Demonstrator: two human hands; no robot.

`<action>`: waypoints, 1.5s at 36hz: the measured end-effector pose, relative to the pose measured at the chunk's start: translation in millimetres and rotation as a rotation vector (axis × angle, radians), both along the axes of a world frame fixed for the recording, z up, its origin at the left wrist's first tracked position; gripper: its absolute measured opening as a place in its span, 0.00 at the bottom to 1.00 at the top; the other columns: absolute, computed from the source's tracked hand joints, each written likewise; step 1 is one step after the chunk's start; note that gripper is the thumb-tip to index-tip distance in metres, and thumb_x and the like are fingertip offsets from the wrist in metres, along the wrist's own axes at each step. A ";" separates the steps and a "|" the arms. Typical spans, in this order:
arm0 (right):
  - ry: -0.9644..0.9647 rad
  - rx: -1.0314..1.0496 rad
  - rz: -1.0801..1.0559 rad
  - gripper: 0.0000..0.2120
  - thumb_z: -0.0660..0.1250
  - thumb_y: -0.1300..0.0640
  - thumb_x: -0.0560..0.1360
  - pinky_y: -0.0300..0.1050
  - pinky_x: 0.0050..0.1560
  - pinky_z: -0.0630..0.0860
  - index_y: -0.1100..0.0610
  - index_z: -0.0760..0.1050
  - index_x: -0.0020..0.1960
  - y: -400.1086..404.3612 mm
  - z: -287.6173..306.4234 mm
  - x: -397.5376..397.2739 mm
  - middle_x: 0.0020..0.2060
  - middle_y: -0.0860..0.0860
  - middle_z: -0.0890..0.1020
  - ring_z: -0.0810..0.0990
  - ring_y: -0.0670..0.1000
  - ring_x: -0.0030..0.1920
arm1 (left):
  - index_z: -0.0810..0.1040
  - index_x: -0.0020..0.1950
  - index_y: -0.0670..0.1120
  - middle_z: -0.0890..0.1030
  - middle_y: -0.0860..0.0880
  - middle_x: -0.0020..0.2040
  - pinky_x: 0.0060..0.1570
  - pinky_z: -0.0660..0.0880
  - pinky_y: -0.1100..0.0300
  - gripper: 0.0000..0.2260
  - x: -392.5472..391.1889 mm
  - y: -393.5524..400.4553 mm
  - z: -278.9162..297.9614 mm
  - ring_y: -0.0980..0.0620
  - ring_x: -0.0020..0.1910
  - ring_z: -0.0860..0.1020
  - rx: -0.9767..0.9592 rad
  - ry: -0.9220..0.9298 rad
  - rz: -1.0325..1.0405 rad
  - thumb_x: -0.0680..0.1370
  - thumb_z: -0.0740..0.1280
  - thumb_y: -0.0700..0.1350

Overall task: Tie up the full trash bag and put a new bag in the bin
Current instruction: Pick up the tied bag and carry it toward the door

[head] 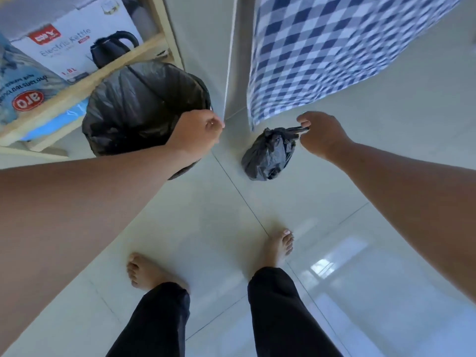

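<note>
A round bin [180, 171] stands on the floor at upper left, lined with a black bag [139, 109] whose plastic drapes over the rim. My left hand [198, 132] is at the bin's right rim with its fingers closed; whether it grips the liner's edge I cannot tell. To the right, a small tied black trash bag [265, 155] hangs just above or on the floor tiles. My right hand [319, 132] pinches its knotted top.
A wooden shelf [85, 81] holds an electric kettle box [77, 45] and a blue package right behind the bin. A blue-and-white checked cloth [334, 47] hangs at upper right. A wall corner runs between bin and cloth. My bare feet [279, 247] stand on glossy tiles.
</note>
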State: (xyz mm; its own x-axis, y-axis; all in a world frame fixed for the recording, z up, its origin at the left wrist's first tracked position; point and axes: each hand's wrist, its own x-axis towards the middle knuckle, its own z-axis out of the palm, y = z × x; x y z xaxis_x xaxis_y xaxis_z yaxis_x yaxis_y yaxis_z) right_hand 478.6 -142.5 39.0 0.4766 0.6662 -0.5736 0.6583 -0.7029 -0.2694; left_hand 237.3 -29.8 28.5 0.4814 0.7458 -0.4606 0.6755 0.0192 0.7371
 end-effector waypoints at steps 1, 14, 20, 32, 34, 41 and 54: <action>-0.002 -0.008 -0.006 0.29 0.59 0.65 0.71 0.53 0.68 0.71 0.53 0.70 0.71 -8.3 -3.7 5.4 0.69 0.53 0.74 0.71 0.56 0.69 | 0.81 0.46 0.45 0.81 0.52 0.35 0.27 0.70 0.69 0.10 11.8 -7.1 -2.2 0.65 0.23 0.76 -0.032 0.007 -0.018 0.78 0.60 0.43; 0.311 0.087 -0.283 0.44 0.72 0.63 0.70 0.54 0.59 0.77 0.48 0.52 0.78 -42.0 -78.2 22.3 0.75 0.56 0.63 0.71 0.60 0.68 | 0.74 0.69 0.48 0.80 0.47 0.63 0.58 0.77 0.54 0.24 95.5 -67.4 -72.0 0.46 0.59 0.79 -0.307 0.262 -0.159 0.75 0.72 0.53; 0.532 0.098 -0.490 0.20 0.69 0.65 0.72 0.58 0.47 0.83 0.59 0.76 0.63 -33.3 -93.4 6.4 0.55 0.60 0.83 0.83 0.61 0.51 | 0.82 0.59 0.44 0.82 0.45 0.49 0.58 0.79 0.49 0.12 107.4 -73.0 -78.6 0.49 0.45 0.78 -0.287 0.229 -0.041 0.80 0.67 0.48; 0.494 0.229 -0.660 0.05 0.70 0.61 0.74 0.43 0.31 0.81 0.64 0.80 0.44 -86.8 -8.6 56.6 0.34 0.59 0.83 0.81 0.54 0.30 | 0.81 0.53 0.43 0.82 0.43 0.50 0.51 0.82 0.49 0.11 151.2 -56.0 7.6 0.43 0.46 0.84 -0.266 0.321 -0.252 0.80 0.65 0.50; 0.465 0.254 -0.722 0.06 0.70 0.61 0.73 0.46 0.32 0.83 0.65 0.79 0.45 -105.6 24.0 69.3 0.32 0.58 0.82 0.80 0.54 0.30 | 0.80 0.56 0.41 0.83 0.42 0.49 0.46 0.84 0.52 0.13 170.9 -63.5 41.4 0.45 0.42 0.84 -0.266 0.309 -0.333 0.80 0.66 0.49; 0.354 0.337 -0.919 0.08 0.68 0.57 0.73 0.57 0.41 0.84 0.63 0.79 0.44 -183.1 157.1 89.3 0.34 0.61 0.84 0.81 0.55 0.32 | 0.79 0.55 0.41 0.81 0.44 0.40 0.26 0.78 0.64 0.10 238.4 -105.3 176.4 0.48 0.34 0.81 -0.159 0.245 -0.579 0.81 0.65 0.47; 0.148 0.489 -1.335 0.08 0.65 0.56 0.75 0.48 0.38 0.83 0.55 0.77 0.38 -395.5 376.6 118.8 0.31 0.55 0.80 0.78 0.54 0.32 | 0.83 0.49 0.43 0.85 0.40 0.45 0.33 0.82 0.60 0.07 379.1 -299.7 387.7 0.45 0.38 0.82 -0.025 0.086 -1.017 0.78 0.67 0.45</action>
